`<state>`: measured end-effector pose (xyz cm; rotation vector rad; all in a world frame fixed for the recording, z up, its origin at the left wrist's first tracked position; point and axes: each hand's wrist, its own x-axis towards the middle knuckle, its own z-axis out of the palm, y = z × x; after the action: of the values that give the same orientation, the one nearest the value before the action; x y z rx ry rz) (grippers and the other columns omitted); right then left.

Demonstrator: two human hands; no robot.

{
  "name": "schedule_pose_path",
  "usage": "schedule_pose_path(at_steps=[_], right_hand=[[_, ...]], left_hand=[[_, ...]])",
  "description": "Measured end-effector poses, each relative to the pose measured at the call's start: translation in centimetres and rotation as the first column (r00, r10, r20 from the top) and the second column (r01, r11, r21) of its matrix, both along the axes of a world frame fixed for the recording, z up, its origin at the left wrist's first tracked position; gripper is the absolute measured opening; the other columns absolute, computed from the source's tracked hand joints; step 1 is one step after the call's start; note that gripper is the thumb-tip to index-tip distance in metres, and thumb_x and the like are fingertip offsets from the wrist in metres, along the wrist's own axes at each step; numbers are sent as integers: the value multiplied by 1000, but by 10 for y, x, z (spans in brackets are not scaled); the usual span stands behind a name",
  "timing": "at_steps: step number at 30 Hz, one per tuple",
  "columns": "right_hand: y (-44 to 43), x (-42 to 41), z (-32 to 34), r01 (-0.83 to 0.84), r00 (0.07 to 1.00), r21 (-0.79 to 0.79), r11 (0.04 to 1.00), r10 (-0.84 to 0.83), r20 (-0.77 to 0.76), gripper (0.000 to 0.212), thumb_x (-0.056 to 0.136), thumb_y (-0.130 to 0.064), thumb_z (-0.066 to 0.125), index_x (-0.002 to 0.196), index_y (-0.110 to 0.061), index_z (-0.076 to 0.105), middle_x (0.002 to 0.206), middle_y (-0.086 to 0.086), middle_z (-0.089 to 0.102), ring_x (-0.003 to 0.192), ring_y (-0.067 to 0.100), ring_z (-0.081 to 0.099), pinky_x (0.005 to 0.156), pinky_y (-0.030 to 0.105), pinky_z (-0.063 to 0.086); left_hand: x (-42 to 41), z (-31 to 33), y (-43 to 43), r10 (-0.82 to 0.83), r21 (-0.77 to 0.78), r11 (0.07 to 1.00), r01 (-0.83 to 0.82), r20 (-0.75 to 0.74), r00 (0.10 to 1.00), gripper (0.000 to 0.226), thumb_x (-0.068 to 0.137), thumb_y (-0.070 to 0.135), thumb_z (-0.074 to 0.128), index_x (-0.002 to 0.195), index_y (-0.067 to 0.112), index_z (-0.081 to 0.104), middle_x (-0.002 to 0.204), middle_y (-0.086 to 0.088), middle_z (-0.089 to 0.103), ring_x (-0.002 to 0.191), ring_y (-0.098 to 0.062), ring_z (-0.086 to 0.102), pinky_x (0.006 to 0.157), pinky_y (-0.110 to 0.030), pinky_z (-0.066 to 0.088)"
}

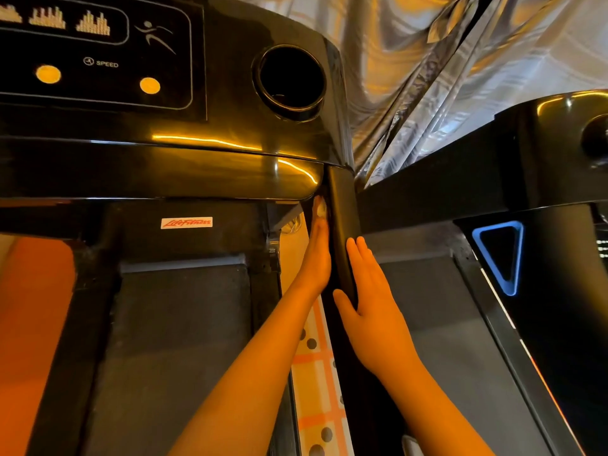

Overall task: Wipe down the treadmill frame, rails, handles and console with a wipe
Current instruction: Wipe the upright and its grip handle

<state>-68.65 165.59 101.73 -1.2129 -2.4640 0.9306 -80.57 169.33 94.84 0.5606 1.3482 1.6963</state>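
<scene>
Hands bracket the black rail [342, 212] of a treadmill [98, 291], seen from above, where the rail meets the underside of the glossy console [230, 103].

The left hand [317, 258] reaches up along the rail's left side. Its fingers [320, 225] are stretched straight and pressed together, and their tips sit on a small pale wipe [319, 208]. The wipe is tucked into the corner between rail and console. The hand is seen edge-on, so its thumb cannot be made out.

The right hand [371, 297] lies flat against the rail's right side, lower down. Its fingers [358, 255] are straight and held together, and the thumb [343, 301] is spread apart across the rail's front. It holds nothing.

On the console, a round cup holder [291, 81] sits right of a panel marked SPEED with two yellow buttons [149, 85]. A red-lettered label [186, 222] is fixed to the frame below, above the dark belt [177, 340].

A second treadmill [543, 153] stands just to the right, with a glowing blue triangle [503, 255] on its side. A strip of patterned floor [316, 373] shows between the two machines, partly under the left forearm. A silvery, creased sheet [460, 60] hangs behind them.
</scene>
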Motion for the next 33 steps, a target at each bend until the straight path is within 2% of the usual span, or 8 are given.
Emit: schedule_pose_path(at_steps=[3,7,12,17,22,25,28,33], right_hand=[[0,1,0,0,1000,-1,1000,0,-5,71,98,-24,52,142,-46,0,159,-21,0,146,-1,-2,110,15,7],[0,1,0,5,1000,-18,1000,-5,-13,70,98,-26,51,142,-47,0,158,-21,0,146,-2,-1,110,15,7],[1,0,1,-4,1000,-29,1000,4,-18,71,98,-27,51,140,-48,-1,158,-22,-1,145,-2,-3,113,19,10],[2,0,1,-15,1000,-33,999,15,-6,71,98,-27,51,138,-50,-4,158,-23,-3,145,-2,-4,112,17,8],[2,0,1,-17,1000,-19,1000,17,1,71,99,-27,51,139,-49,-3,154,-27,-6,145,-3,-4,111,16,6],[1,0,1,-16,1000,-16,1000,16,5,72,99,-26,50,138,-50,-4,152,-29,-8,144,-4,-5,110,14,4],[2,-1,1,-18,1000,-12,1000,18,9,72,99,-27,50,138,-50,-4,151,-30,-8,145,-3,-4,109,14,5],[2,0,0,1,1000,-7,1000,-1,19,73,98,-26,52,142,-49,-2,155,-27,-5,144,-5,-3,103,3,0]], left_hand=[[-11,-18,15,-53,-153,986,73,133,990,74,89,68,30,149,25,29,150,-3,38,137,-23,38,115,-46,31],[-5,-18,18,191,-39,981,-189,47,981,26,99,42,37,121,39,50,133,3,53,128,-18,49,109,-40,39],[5,-4,6,463,111,886,-450,-281,841,21,99,15,52,117,18,62,111,10,53,109,-11,55,90,-11,44],[-4,-4,2,461,182,886,-427,-252,851,18,97,22,56,112,21,66,105,6,69,102,-11,66,86,-32,55],[-13,-2,15,493,188,869,-458,-261,830,18,93,7,58,103,20,66,98,6,67,98,-8,64,89,-19,51],[-19,-29,22,470,25,879,-475,-207,858,14,92,3,60,100,10,69,93,2,64,92,-11,61,82,-11,47],[-25,-47,22,432,-94,889,-448,-151,889,12,93,6,60,96,4,71,88,-7,65,87,-17,60,79,-27,45],[-19,-22,18,459,90,888,-451,-162,873,16,92,9,62,104,15,70,100,-3,71,100,-16,66,89,-29,53]])
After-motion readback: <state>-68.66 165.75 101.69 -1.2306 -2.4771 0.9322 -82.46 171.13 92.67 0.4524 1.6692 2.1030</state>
